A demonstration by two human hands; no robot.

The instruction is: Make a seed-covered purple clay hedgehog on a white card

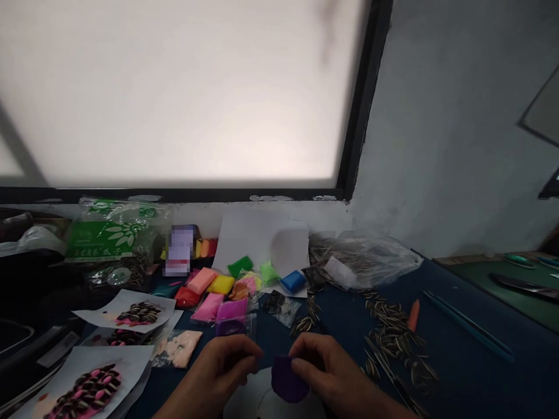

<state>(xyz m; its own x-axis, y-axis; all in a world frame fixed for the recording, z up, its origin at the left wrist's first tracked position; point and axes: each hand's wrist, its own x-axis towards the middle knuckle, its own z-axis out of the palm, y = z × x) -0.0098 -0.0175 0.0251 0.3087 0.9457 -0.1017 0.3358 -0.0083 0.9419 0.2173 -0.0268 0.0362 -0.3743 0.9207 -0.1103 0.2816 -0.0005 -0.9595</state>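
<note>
The right hand (327, 366) has its grip pinching a rounded, flattened piece of purple modelling clay (287, 385) between thumb and fingers. The piece is held up over a white drawing sheet (244, 401) at the middle of the tabletop's (454, 372) near edge; a thin curved line shows on the sheet. The left hand (229, 364) is just beside, its thumb and forefinger bent close to each other, but I cannot tell whether that grip has anything between the tips.

Beyond the hands lie packets of coloured clay, among them a magenta packet (233, 310), a yellow packet (220, 284) and a blue packet (293, 281). At the tabletop's far edge, a large white sheet (262, 238) leans against the wall, with a phone (180, 250) and a green sunflower seed bag (102, 238) to its left and a clear plastic bag (375, 259) to its right. Toward the right edge are loose sunflower seeds (393, 331), an orange stick (414, 315) and blue tweezers (469, 327). Near the left edge are illustrated paper sheets (126, 361)
</note>
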